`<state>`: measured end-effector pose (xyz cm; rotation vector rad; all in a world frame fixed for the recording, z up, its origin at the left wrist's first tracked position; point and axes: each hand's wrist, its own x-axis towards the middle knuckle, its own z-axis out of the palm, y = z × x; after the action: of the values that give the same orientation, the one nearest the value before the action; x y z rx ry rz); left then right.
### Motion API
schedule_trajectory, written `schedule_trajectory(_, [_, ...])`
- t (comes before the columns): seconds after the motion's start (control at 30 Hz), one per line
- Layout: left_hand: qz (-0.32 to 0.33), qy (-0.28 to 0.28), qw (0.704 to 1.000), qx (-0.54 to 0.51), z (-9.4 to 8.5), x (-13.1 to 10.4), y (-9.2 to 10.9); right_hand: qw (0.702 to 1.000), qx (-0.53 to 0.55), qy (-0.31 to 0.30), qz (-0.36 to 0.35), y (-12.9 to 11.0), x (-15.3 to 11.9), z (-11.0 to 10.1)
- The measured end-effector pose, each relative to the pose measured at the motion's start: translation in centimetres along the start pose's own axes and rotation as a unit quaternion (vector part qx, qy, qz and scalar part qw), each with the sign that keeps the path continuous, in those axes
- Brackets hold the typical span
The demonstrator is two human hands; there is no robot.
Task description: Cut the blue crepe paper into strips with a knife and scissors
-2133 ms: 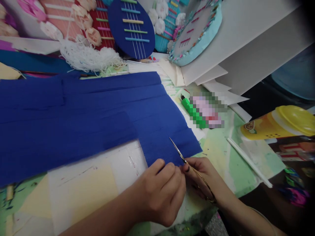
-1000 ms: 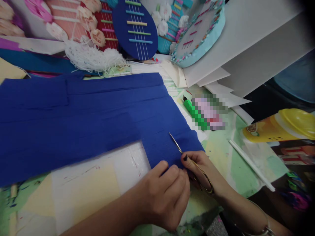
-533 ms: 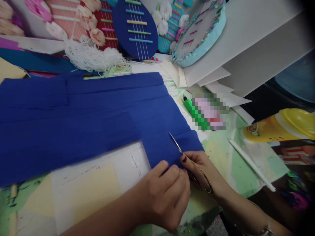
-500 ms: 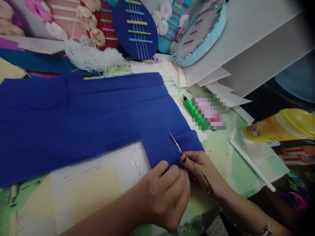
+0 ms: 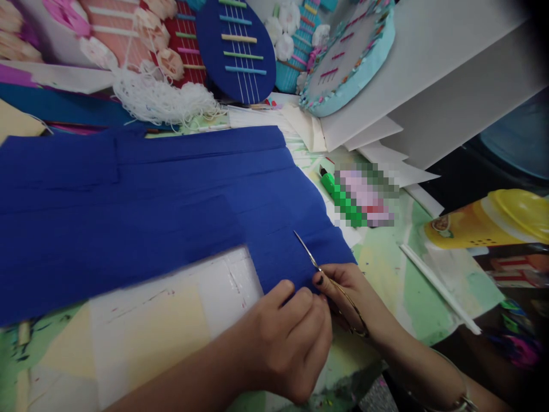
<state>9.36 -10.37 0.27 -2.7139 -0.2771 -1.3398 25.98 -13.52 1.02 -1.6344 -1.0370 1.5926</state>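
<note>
Blue crepe-like paper [image 5: 180, 189] lies spread over the table, with its lower right part under my hands. My left hand [image 5: 291, 337] is closed at the near edge of this paper, its fingertips on the blue sheet. Gold-coloured scissors [image 5: 307, 250] are in my right hand [image 5: 347, 294], their blades together and pointing up and left over the paper. The fingertips of both hands meet near the paper's lower edge, and the handles are partly hidden by the right hand.
A green cutter [image 5: 341, 197] lies right of the paper beside a blurred pink item. Further right are a white stick [image 5: 441, 289] and a yellow cup [image 5: 484, 220]. Decorated oval boards [image 5: 238, 51] and white string [image 5: 163, 97] stand behind.
</note>
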Motion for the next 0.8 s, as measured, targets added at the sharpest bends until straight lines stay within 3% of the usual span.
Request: schedule_trajectory(0.8, [0.003,0.005,1.0,0.001,-0.1,0.1,0.0,0.999,-0.024,0.016,0.015,-1.5,0.5,0.3])
